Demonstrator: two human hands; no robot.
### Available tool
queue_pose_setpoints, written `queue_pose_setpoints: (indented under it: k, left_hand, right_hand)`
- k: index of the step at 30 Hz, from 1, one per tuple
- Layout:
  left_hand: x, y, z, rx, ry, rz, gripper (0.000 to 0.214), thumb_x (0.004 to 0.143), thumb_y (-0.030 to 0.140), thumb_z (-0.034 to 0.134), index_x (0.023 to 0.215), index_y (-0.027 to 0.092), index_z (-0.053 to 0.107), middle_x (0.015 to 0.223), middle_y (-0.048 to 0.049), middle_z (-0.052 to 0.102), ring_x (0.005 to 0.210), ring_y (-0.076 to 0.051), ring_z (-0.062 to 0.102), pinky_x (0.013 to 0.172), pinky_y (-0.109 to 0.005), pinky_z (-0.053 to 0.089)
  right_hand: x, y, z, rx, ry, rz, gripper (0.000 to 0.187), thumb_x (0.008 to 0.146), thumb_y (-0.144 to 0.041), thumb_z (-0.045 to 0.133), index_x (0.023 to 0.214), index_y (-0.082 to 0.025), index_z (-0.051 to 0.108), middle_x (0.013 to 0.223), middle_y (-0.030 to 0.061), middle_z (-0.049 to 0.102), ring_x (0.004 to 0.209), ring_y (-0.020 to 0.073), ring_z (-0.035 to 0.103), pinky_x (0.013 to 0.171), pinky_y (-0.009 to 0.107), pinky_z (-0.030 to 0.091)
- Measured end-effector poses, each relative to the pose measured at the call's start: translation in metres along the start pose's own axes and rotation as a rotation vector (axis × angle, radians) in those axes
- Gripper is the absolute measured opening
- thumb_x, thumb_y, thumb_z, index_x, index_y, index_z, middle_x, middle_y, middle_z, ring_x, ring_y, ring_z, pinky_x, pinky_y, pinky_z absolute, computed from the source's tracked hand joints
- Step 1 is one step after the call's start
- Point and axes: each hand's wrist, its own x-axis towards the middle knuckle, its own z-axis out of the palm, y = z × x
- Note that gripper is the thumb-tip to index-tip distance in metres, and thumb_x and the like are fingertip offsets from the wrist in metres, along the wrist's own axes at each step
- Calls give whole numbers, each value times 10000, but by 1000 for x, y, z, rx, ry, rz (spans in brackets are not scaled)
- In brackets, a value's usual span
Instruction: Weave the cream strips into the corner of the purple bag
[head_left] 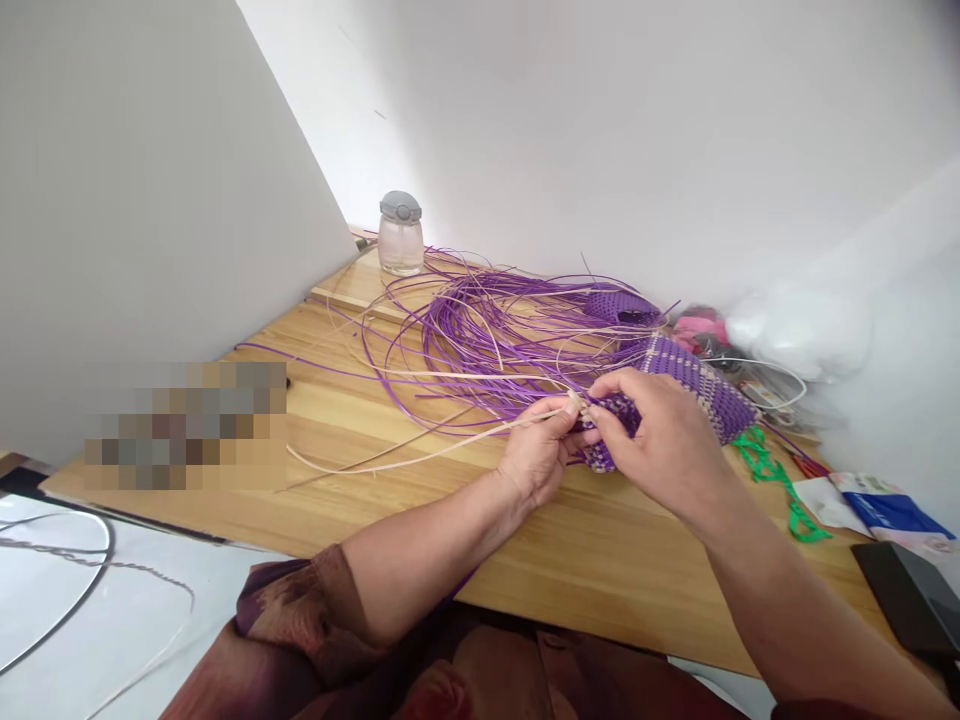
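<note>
A woven purple piece with a beige pattern (694,385) lies under and beyond my right hand, its folded lower edge reaching between both hands. Long loose purple strands (457,335) fan out from it to the left. My left hand (534,455) pinches the working edge with thumb and forefinger, where a pale beige strand (420,456) comes out and curves left over the table. My right hand (664,440) is closed on the weave right beside the left fingertips, thumb and forefinger at the same beige spot. The exact strand between the right fingertips is hidden.
All this rests on a wooden table (390,515) against white walls. A lidded clear bottle (401,238) stands at the back. To the right are plastic bags (799,325), a green plastic strip (780,485), a blue-and-white packet (896,510) and a black device (907,595). A blurred patch covers the left.
</note>
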Motion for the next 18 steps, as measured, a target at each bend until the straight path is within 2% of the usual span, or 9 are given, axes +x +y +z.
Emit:
queue_pose_setpoints:
  k: [3, 6, 11, 15, 18]
  left_hand:
    - [0, -1, 0, 11, -8, 2, 431, 608, 346, 1038, 762, 135, 697, 783, -12, 691, 718, -128, 658, 698, -263, 584]
    - [1, -3, 0, 27, -12, 15, 439, 597, 349, 1046, 740, 129, 695, 783, -14, 689, 738, -136, 670, 725, -278, 599]
    - [-1, -9, -2, 45, 13, 16, 433, 614, 357, 1043, 754, 119, 709, 764, -22, 697, 702, -135, 673, 702, -283, 604]
    - [-8, -14, -4, 30, 43, 22, 468, 580, 381, 1058, 787, 109, 737, 779, -24, 709, 694, -128, 676, 691, -270, 603]
    - [-12, -15, -4, 3, 52, 23, 480, 556, 382, 1065, 783, 118, 735, 785, -13, 709, 697, -124, 678, 696, -265, 605]
  right_hand:
    - [22, -5, -14, 3, -309, 61, 261, 921, -259, 541, 1027, -244, 778, 1067, 38, 820, 1015, 242, 719, 899, 369, 495]
    - [52, -9, -24, -47, -541, 139, 248, 916, -280, 562, 929, -235, 805, 953, 27, 824, 849, 196, 717, 719, 310, 462]
    - [86, -14, -29, -117, -729, 78, 126, 790, -217, 682, 727, -234, 789, 727, 8, 766, 650, 164, 626, 614, 311, 370]
    - [90, -13, -29, -128, -816, 45, 79, 702, -182, 712, 642, -226, 739, 622, 18, 700, 558, 157, 545, 578, 326, 312]
    - [88, -4, -28, -35, -857, 20, 64, 732, -253, 687, 685, -221, 716, 655, 17, 690, 586, 153, 536, 594, 321, 344]
